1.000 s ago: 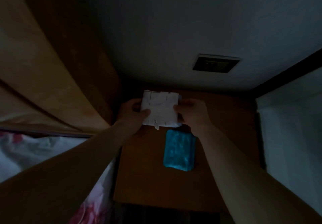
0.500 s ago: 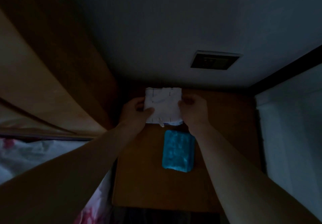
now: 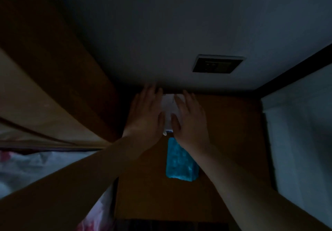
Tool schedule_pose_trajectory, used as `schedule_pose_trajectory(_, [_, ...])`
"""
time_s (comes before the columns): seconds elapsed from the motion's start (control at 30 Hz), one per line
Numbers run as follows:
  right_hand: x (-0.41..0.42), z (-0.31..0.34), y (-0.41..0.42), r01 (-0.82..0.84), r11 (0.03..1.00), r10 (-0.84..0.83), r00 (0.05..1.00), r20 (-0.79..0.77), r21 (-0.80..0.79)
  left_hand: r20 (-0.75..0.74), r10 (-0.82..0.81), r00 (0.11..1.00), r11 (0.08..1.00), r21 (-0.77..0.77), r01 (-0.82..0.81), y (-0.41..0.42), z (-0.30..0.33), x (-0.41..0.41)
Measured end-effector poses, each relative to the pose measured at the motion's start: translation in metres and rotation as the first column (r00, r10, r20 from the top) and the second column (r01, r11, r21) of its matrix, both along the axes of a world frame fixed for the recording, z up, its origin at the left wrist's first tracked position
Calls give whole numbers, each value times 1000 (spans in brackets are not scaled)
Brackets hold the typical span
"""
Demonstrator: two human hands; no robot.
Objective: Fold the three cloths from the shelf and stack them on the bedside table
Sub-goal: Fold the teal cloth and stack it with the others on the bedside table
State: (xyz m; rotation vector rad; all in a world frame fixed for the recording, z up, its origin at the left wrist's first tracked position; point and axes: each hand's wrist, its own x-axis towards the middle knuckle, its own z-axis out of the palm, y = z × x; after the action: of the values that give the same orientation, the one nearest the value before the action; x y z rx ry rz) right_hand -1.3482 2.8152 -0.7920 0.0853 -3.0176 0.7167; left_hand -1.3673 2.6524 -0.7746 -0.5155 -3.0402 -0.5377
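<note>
My left hand (image 3: 147,112) and right hand (image 3: 188,117) lay flat with fingers straight, pressing the folded white cloth (image 3: 168,111) between them at the worktop's (image 3: 233,132) far edge by the wall. The folded blue cloth (image 3: 179,162) lay just nearer, partly under my right wrist.

Dim light blurs most detail. The white cloth (image 3: 168,113) shows only as a narrow strip between the left hand (image 3: 146,115) and right hand (image 3: 190,121), which cover its sides. The right forearm hides one corner of the blue cloth (image 3: 179,162). The desk (image 3: 230,140) front edge is lost in shadow. Both arms are cut off by the bottom edge.
</note>
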Motion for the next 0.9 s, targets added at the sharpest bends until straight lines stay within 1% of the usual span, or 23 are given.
schedule_pose_trajectory(0.03, [2, 1, -2, -87, 994, 83, 994, 67, 61, 28, -87, 996, 989, -119, 89, 3, -2, 1])
schedule_pose_trajectory(0.07, [3, 0, -2, -162, 980, 140, 974, 179, 112, 98, -133, 986, 962, -227, 152, 5, -8, 3])
schedule_pose_trajectory(0.1, [4, -6, 0, -222, 962, 171, 943, 286, 156, 174, -146, 974, 932, -305, 194, 5, -15, 4])
schedule_pose_trajectory(0.13, [6, -12, 3, -263, 945, 184, 919, 349, 194, 219, -146, 965, 913, -345, 216, 3, -23, 4])
schedule_pose_trajectory(0.2, [6, -22, 8, -318, 920, 210, 893, 398, 228, 237, -143, 961, 919, -328, 218, -1, -41, 4])
schedule_pose_trajectory(0.27, [6, -29, 9, -337, 916, 216, 871, 442, 217, 260, -144, 955, 932, -287, 219, -3, -53, 5])
schedule_pose_trajectory(0.33, [7, -32, 9, -323, 926, 202, 862, 464, 196, 273, -153, 950, 930, -285, 232, -3, -60, 4])
schedule_pose_trajectory(0.53, [-1, -18, 5, -304, 926, 185, 881, 435, 222, 166, -178, 970, 914, -338, 226, -2, -49, -4])
schedule_pose_trajectory(0.6, [-4, -21, 6, -324, 922, 204, 872, 445, 211, 169, -178, 969, 916, -332, 226, -2, -53, -4])
schedule_pose_trajectory(0.67, [-3, -28, 10, -326, 930, 207, 848, 488, 171, 175, -186, 967, 916, -324, 235, -2, -59, -3])
schedule_pose_trajectory(0.8, [-7, -32, 11, -321, 931, 187, 826, 531, 172, 167, -176, 970, 900, -372, 228, 0, -61, -7])
schedule_pose_trajectory(0.9, [-7, -14, 13, -283, 946, 172, 850, 498, 156, 180, -146, 973, 903, -378, 205, 3, -46, -4])
